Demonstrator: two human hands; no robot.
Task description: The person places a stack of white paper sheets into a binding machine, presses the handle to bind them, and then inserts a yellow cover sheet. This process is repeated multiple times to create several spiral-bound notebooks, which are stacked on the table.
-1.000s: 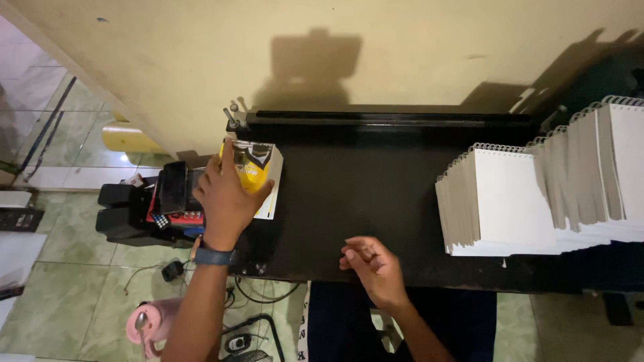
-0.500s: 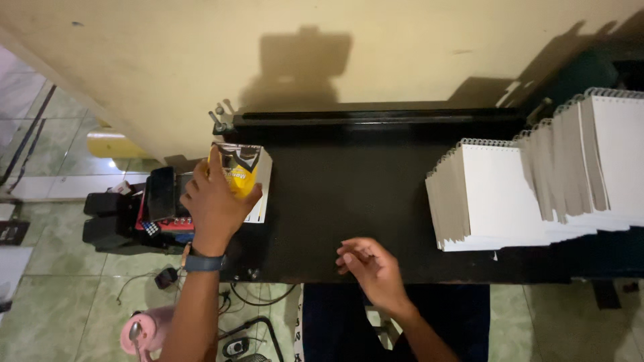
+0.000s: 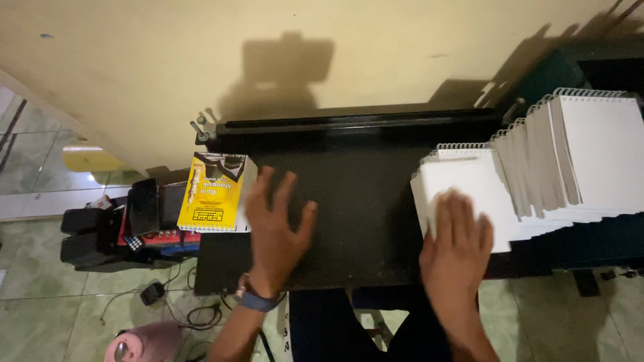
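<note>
One yellow-covered notepad (image 3: pixel 216 193) lies finished at the table's left, left hand (image 3: pixel 276 231) empty with fingers apart beside it, while the right hand (image 3: pixel 457 251), fingers spread flat, presses the nearest of many white spiral pads (image 3: pixel 469 184) left to handle.

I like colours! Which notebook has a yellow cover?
The notebook stack at the table's left edge, beside the left hand. The spiral notebooks on the right show plain white.

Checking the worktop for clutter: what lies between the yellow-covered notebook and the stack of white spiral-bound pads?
In the head view, only the left hand over the bare black tabletop lies between the yellow-covered notebook and white spiral-bound pads.
</note>
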